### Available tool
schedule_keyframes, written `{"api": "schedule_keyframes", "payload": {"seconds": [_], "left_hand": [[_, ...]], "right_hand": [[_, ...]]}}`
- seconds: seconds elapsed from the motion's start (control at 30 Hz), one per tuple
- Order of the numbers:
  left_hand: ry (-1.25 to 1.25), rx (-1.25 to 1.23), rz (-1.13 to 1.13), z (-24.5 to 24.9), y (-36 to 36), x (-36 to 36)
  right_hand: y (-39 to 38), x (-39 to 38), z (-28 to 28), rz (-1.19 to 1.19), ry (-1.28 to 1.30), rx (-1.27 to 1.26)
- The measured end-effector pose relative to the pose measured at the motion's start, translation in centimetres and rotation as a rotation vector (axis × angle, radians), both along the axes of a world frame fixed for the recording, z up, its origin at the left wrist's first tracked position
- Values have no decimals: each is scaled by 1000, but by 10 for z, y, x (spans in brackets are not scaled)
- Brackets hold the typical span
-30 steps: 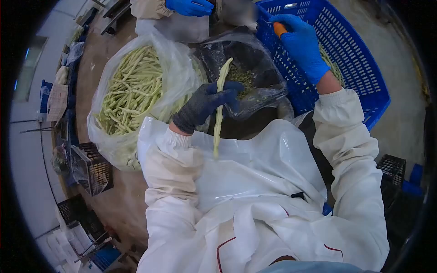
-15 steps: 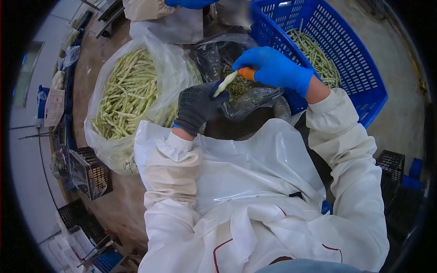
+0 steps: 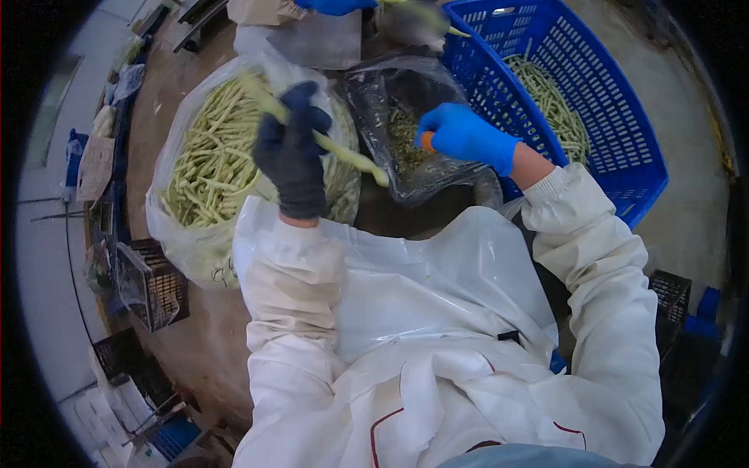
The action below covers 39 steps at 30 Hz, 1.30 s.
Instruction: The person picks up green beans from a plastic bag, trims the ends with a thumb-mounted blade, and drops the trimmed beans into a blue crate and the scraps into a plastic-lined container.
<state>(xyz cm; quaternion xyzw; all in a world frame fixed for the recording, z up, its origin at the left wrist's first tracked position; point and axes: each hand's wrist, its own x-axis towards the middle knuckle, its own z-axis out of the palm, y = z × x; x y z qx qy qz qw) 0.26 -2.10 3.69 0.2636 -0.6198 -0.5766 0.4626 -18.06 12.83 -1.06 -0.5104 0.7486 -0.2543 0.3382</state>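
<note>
My left hand (image 3: 295, 152), in a dark grey knit glove, is closed around a long pale green bean (image 3: 355, 158). The bean slants across the hand, its upper end over the bean-filled clear plastic bag (image 3: 168, 226). My right hand (image 3: 472, 139) wears a blue glove and has its fingers curled together. An orange piece (image 3: 426, 141) shows at its fingertips; I cannot tell whether it is a thumb cover or something held. Beneath that hand lies a black plastic bag (image 3: 425, 187) with small green scraps (image 3: 406, 140) in it.
At the right stands a blue perforated crate (image 3: 624, 148) with green beans (image 3: 550, 105) inside. Across from me is another person's blue-gloved hand (image 3: 339, 6), with a bean (image 3: 433, 14) near it. A dark basket (image 3: 160, 292) sits at the left.
My left hand has moved left and up, over the bag of beans, and now has a long bean in it. The hands have parted; my right hand has shifted slightly right and down.
</note>
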Motion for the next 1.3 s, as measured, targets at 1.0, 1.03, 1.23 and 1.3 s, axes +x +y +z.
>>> {"api": "schedule_keyframes", "payload": {"seconds": [1.0,1.03,1.23,1.3], "left_hand": [[-1137,-699,-90,-89,-210,193],[-1300,-878,-203,-104,-209,202],[-1667,-890,-270,-137,-179,221],[-1579,-949,-241,-137,-176,225]], "right_hand": [[15,-32,26,-426,-952,-511],[10,-21,31,-379,-808,-431],[-1,5,47,-321,-713,-217],[-2,12,50,-284,-694,-196]]}}
